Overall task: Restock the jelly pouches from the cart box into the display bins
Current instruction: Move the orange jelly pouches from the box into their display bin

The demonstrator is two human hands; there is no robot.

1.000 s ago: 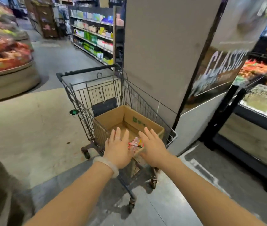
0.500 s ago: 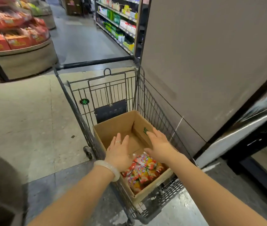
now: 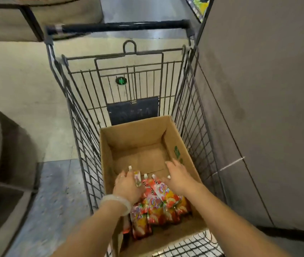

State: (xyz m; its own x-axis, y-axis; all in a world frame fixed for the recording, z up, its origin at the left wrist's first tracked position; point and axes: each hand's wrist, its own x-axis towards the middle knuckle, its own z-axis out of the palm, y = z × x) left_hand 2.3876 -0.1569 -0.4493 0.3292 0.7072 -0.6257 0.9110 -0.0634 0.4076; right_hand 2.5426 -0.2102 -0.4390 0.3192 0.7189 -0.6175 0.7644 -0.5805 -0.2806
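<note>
An open cardboard box [image 3: 140,130] sits in a wire shopping cart [image 3: 84,127]. Several red and yellow jelly pouches [image 3: 158,206] with white caps lie bunched at the near end of the box. My left hand [image 3: 128,184], with a pale bracelet on the wrist, rests on the left side of the bunch, fingers spread over the caps. My right hand [image 3: 179,178] lies on the right side of the bunch, fingers apart and pointing into the box. Neither hand has closed around a pouch. The far half of the box floor is bare cardboard.
A tall grey panel [image 3: 258,89] stands close along the cart's right side. The cart handle [image 3: 117,26] is at the far end. A round display stand base [image 3: 41,17] is at the upper left, and a dark fixture [image 3: 2,164] fills the left edge.
The view has tilted down and closer over the cart. Both hands have dropped from above the box onto the pouches at its near end.
</note>
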